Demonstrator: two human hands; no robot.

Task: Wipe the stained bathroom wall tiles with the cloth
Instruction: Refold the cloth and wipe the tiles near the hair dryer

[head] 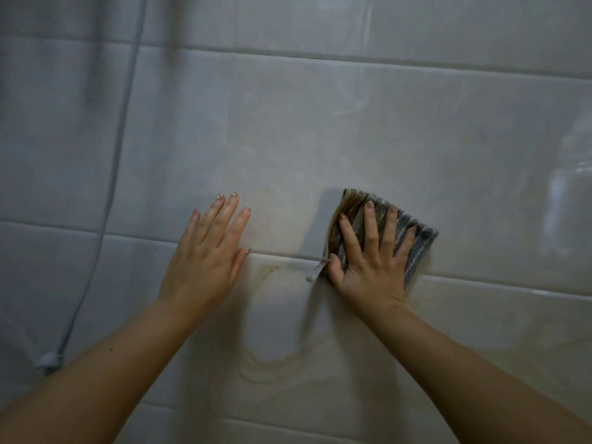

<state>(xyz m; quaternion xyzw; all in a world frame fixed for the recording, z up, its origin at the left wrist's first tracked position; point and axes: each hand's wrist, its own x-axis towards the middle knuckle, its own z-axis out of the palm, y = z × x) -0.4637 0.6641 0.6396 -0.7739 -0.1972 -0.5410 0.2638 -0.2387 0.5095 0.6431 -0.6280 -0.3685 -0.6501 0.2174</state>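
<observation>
Right hand (373, 262) has its fingers (370, 221) spread flat, pressing the striped cloth (416, 248) (brown-stained along its left edge) against the wall tiles (320, 123). Left hand (205, 254) lies open-palmed on the tile beside it, holding nothing. Brownish stains (272, 357) curl below, between the arms.

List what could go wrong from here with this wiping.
1. The cloth is already brown along its left edge, so further passes may smear dirt rather than lift it.
2. The brown ring stains sit below the right hand and may get missed.
3. The left hand braces flat on glossy, possibly wet tile; it might slip.
</observation>
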